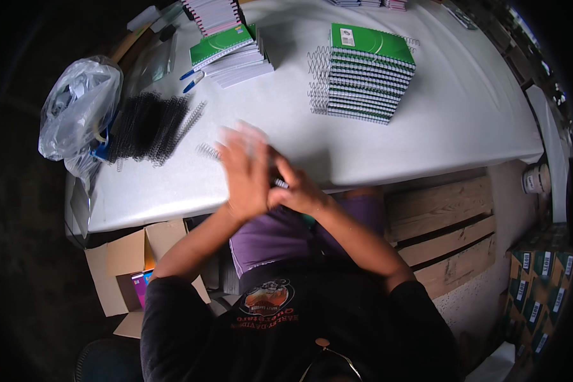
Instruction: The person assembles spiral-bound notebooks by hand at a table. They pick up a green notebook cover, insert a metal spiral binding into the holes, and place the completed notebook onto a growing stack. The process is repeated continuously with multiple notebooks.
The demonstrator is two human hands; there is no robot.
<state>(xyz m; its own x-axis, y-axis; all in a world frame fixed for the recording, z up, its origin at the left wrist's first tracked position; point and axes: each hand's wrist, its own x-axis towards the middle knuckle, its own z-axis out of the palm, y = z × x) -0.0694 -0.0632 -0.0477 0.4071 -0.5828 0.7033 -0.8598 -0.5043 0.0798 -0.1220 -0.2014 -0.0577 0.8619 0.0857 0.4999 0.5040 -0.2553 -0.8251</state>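
Observation:
Both of my hands meet at the table's near edge over a small notebook [279,183], mostly hidden, of which a striped bound edge shows. My left hand [244,175] lies over it with fingers stretched out and blurred by motion. Around its edge the thumb and fingers of my right hand [302,191] are closed. A thin wire coil [207,151] sticks out to the left of my left hand. Farther left lies a heap of black spiral coils [149,127]. At the back right stands a stack of green spiral notebooks [369,79], coil ends jutting from its left side.
A pile of green-covered booklets [235,54] sits at the back left, with blue-capped pens [194,83] beside it. A clear plastic bag [79,111] rests at the left edge of the white-covered table [452,121]. Below are an open cardboard box [124,254] and a wooden pallet [442,207].

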